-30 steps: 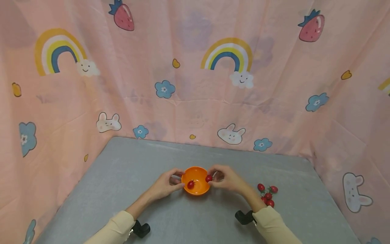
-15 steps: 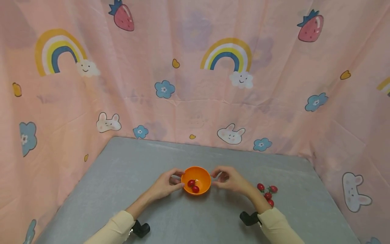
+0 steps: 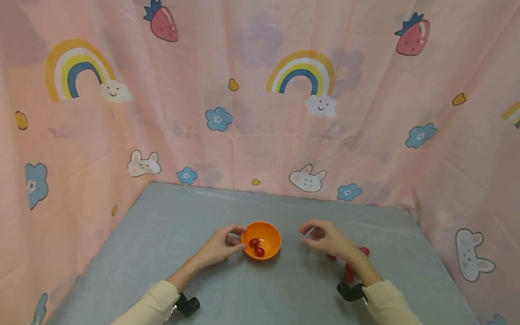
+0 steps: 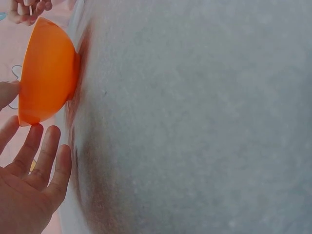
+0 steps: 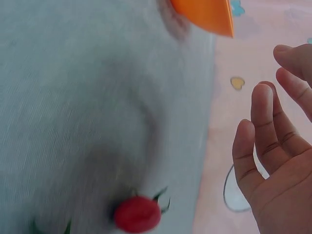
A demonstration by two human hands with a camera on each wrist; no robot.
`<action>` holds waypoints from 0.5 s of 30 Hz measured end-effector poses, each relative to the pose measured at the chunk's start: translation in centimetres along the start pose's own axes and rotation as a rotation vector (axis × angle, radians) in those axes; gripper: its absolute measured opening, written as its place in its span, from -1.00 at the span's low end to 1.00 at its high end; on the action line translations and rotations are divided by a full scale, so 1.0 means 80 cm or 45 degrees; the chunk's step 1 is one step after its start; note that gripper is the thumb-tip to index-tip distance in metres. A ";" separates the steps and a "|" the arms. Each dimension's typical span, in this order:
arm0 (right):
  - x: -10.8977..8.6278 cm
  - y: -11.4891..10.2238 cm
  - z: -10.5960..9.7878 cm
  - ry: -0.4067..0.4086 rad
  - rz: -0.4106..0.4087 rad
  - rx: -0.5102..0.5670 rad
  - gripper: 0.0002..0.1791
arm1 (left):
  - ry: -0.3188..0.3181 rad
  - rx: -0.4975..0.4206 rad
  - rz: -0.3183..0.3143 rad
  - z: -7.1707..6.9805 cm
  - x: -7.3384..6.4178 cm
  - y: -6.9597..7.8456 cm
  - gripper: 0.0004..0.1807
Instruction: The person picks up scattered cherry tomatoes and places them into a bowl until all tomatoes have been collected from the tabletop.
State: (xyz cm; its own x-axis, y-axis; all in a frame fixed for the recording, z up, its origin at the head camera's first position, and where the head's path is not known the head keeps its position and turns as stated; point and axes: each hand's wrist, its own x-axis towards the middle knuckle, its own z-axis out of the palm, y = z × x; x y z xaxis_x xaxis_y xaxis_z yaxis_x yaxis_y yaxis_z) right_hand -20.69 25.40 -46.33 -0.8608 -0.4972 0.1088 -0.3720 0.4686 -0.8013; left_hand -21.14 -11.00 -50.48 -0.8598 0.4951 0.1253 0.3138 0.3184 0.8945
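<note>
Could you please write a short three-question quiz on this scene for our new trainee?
1. Count: How many red tomatoes lie inside the orange bowl?
2. True or false: The right hand is holding a tomato.
3. Multiple choice: What does the left hand touch?
A) The patterned curtain
B) The orange bowl
C) The right sleeve

Key:
1. Two.
2. False; the right hand is empty and apart from the bowl.
3. B; its thumb and fingertips touch the bowl's side.
</note>
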 end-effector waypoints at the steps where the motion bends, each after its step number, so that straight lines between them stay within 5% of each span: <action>1: -0.003 0.002 -0.003 0.003 -0.002 0.005 -0.78 | -0.002 0.001 0.001 0.000 0.000 -0.001 -0.55; 15: -0.060 0.027 -0.046 0.142 -0.069 -0.046 -0.80 | -0.003 -0.004 0.016 -0.001 0.000 -0.003 -0.55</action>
State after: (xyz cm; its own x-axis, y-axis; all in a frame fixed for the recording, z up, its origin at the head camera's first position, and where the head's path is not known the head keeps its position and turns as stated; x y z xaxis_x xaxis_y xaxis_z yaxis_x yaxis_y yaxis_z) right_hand -18.67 31.45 -46.46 -0.8715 -0.4393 0.2179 -0.4296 0.4698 -0.7712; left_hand -21.25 -11.17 -50.63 -0.8547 0.5012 0.1351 0.3229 0.3097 0.8943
